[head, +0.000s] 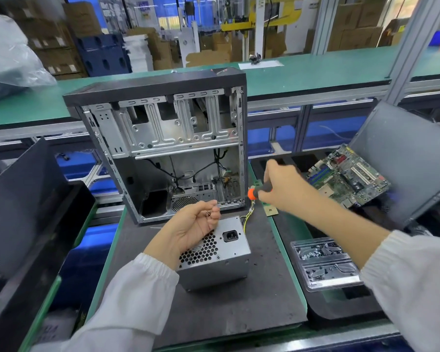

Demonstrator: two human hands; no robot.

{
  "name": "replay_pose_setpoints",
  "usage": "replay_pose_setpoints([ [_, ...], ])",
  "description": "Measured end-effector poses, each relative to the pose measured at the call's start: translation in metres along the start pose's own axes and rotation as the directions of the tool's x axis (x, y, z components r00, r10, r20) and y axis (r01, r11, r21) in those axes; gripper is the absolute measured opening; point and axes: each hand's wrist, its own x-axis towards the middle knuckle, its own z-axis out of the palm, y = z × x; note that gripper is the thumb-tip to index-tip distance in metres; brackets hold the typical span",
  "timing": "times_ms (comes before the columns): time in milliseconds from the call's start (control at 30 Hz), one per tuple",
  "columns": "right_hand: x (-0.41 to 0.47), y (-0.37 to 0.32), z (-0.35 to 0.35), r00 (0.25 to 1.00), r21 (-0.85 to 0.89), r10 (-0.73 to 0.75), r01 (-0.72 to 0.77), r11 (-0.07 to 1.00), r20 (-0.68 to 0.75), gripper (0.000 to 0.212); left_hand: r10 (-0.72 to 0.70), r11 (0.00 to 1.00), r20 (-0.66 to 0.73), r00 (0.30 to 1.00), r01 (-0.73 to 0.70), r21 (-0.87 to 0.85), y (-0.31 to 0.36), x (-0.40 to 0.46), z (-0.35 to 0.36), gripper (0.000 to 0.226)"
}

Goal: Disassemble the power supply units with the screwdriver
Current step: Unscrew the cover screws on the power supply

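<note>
A silver power supply unit (219, 255) with a honeycomb grille and a black socket lies on the dark mat (214, 313), its yellow wires trailing toward the case. My left hand (193, 224) hovers palm-up over the unit's top, fingers curled around small screws (207, 213). My right hand (282, 186) grips a screwdriver (254, 192) with a black and orange handle, held in the air to the right of the open computer case (163, 153); its tip is hidden by the hand.
The gutted case stands upright behind the unit. A clear plastic tray (325, 262) with several screws sits at the right. A motherboard (348, 179) lies in a dark bin at the far right. Dark bins (23, 212) flank the left.
</note>
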Motion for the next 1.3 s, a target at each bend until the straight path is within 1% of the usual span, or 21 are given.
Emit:
replay_pose_setpoints([
  [167,-0.027,0.033,0.072,0.995,0.144,0.094,-0.095,0.985,0.013,0.018,0.127,0.989,-0.111,0.986,-0.117,0.092,0.015,-0.011,-0.023,0.022],
  [233,-0.036,0.042,0.093,0.993,0.113,0.116,-0.113,0.987,-0.018,0.019,0.156,0.988,-0.15,0.976,-0.151,0.046,0.023,-0.017,-0.036,0.016],
  [300,-0.045,0.047,0.111,0.986,0.077,0.16,-0.156,0.985,-0.046,0.023,0.141,0.99,-0.184,0.973,-0.142,0.007,0.031,-0.021,-0.047,0.006],
  [333,-0.05,0.048,0.118,0.981,0.066,0.189,-0.186,0.98,-0.052,0.025,0.133,0.991,-0.192,0.972,-0.132,0.02,0.035,-0.022,-0.052,0.008],
  [400,-0.058,0.047,0.128,0.972,0.045,0.227,-0.225,0.973,-0.059,0.027,0.13,0.989,-0.206,0.97,-0.114,0.089,0.039,-0.022,-0.059,0.021],
  [533,-0.064,0.038,0.14,0.967,0.019,0.248,-0.247,0.969,-0.063,0.027,0.144,0.959,-0.247,0.958,-0.074,0.273,0.038,-0.021,-0.064,0.035],
  [667,-0.067,0.027,0.154,0.96,-0.104,0.279,-0.279,0.955,-0.019,0.029,0.138,0.867,-0.344,0.929,0.055,0.495,0.028,-0.025,-0.075,0.032],
  [767,-0.069,0.027,0.164,0.941,-0.132,0.336,-0.33,0.935,0.03,0.03,0.134,0.789,-0.403,0.906,0.149,0.596,0.02,-0.03,-0.082,0.026],
  [833,-0.07,0.03,0.17,0.924,-0.159,0.376,-0.362,0.918,0.072,0.034,0.136,0.723,-0.416,0.899,0.197,0.663,0.014,-0.036,-0.085,0.029],
  [900,-0.069,0.034,0.173,0.921,-0.239,0.385,-0.36,0.902,0.067,0.037,0.129,0.643,-0.427,0.895,0.252,0.723,0.01,-0.044,-0.085,0.046],
  [933,-0.067,0.034,0.172,0.929,-0.237,0.369,-0.353,0.905,0.026,0.037,0.119,0.609,-0.429,0.895,0.275,0.744,0.009,-0.047,-0.083,0.058],
  [967,-0.062,0.032,0.17,0.938,-0.163,0.345,-0.345,0.924,-0.03,0.036,0.104,0.583,-0.426,0.899,0.292,0.758,0.008,-0.05,-0.082,0.067],
  [1000,-0.056,0.027,0.164,0.936,0.012,0.344,-0.344,0.939,-0.078,0.034,0.09,0.565,-0.422,0.902,0.303,0.768,0.008,-0.051,-0.081,0.074],
  [1033,-0.049,0.019,0.156,0.917,0.248,0.389,-0.36,0.9,-0.082,0.032,0.074,0.545,-0.419,0.905,0.315,0.777,0.008,-0.05,-0.079,0.079],
  [1067,-0.041,0.01,0.146,0.889,0.477,0.459,-0.403,0.781,-0.001,0.031,0.06,0.521,-0.42,0.906,0.33,0.787,0.008,-0.05,-0.078,0.084],
  [1100,-0.034,-0.001,0.136,0.852,0.653,0.502,-0.466,0.597,0.15,0.035,0.048,0.495,-0.422,0.905,0.345,0.798,0.008,-0.049,-0.077,0.087],
  [1133,-0.028,-0.01,0.128,0.802,0.729,0.506,-0.548,0.41,0.317,0.047,0.039,0.474,-0.423,0.905,0.356,0.805,0.008,-0.048,-0.076,0.085],
  [1167,-0.024,-0.019,0.123,0.749,0.724,0.484,-0.626,0.291,0.453,0.062,0.029,0.466,-0.42,0.907,0.36,0.808,0.007,-0.047,-0.076,0.079],
  [1200,-0.022,-0.025,0.119,0.713,0.691,0.459,-0.677,0.253,0.53,0.074,0.019,0.472,-0.414,0.91,0.357,0.806,0.007,-0.046,-0.076,0.073],
  [1233,-0.022,-0.032,0.116,0.696,0.67,0.444,-0.7,0.247,0.564,0.081,0.012,0.486,-0.409,0.912,0.353,0.8,0.007,-0.046,-0.077,0.068],
  [1300,-0.022,-0.038,0.114,0.697,0.656,0.443,-0.703,0.272,0.563,0.084,-0.001,0.53,-0.406,0.914,0.345,0.775,0.006,-0.045,-0.076,0.061],
])
